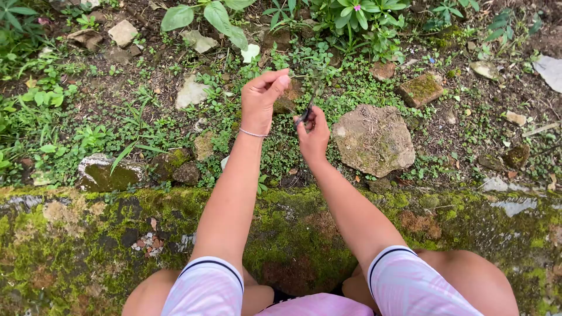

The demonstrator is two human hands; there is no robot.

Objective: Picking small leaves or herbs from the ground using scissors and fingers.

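Looking down from the head camera: two bare arms reach forward over a moss-covered low wall toward a weedy patch of soil.

Item, left hand: raised above the ground plants, thumb and forefinger pinched together on a thin plant stem that runs off to the right at fingertip height; a slim bracelet circles the wrist.

Item, right hand: just beside the left and slightly lower, fingers clenched round a small dark tool, apparently scissors or snips; its tip points up toward the stem. Whether the blades touch the stem cannot be told.

Item, large flat stone: lying immediately right of the right hand, pale with mossy patches.

Item, smaller stones: a moss-topped brick-like block further right; a pale stone left of the left hand; a wet mossy stone near the wall.

Item, broad-leaved plant: at the top edge, beyond the hands.
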